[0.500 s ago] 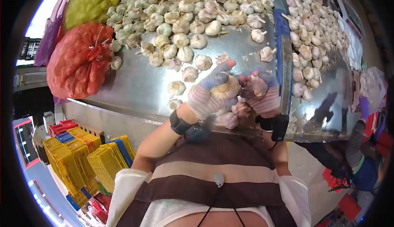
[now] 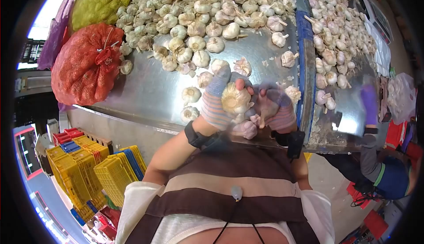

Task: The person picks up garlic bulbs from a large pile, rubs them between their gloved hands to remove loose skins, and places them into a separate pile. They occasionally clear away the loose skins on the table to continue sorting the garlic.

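My left hand [image 2: 216,97], in a striped fingerless glove, is wrapped round a pale garlic bulb [image 2: 235,99] with its root end facing up. Close beside it, my right hand [image 2: 282,107], in a matching glove, grips another garlic bulb [image 2: 266,110] whose stem points down toward me; motion blurs its fingers. Below my hands a pinkish garlic bulb [image 2: 245,129] lies near the metal table's front edge. Loose bulbs rest left of my left hand, among them one garlic bulb [image 2: 191,95] at mid table. Another bulb [image 2: 292,94] sits just beyond my right hand.
A large garlic heap [image 2: 194,10] covers the far metal table [image 2: 141,85]. At left stand a red net sack [image 2: 86,67] and a yellow one [image 2: 99,3]. A blue-edged divider [image 2: 304,45] separates a second heap [image 2: 338,41]. A co-worker's purple-gloved hand [image 2: 369,103] is at right; yellow crates [image 2: 73,169] stand lower left.
My left hand has turned its bulb root-end up. The right hand's bulb has shifted down and left, stem now downward. A bulb appears beyond my right hand. The co-worker's hand has moved over the right table.
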